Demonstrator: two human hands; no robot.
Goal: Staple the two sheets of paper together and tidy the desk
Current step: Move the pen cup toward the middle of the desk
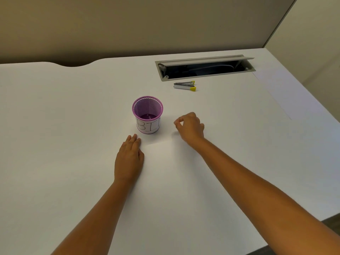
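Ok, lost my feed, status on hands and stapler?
Left hand flat on desk. Right hand pinched, contents unclear. Stapler untouched behind cup. Nothing blocking.

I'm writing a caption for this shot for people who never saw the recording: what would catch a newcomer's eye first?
The purple mesh cup with a hand-lettered paper label stands out on the white desk, near the middle. The left hand lies flat just in front of it, while the right hand hovers beside it with fingertips pinched. Farther back, a small metal stapler with yellow tips lies beside an open cable hatch.
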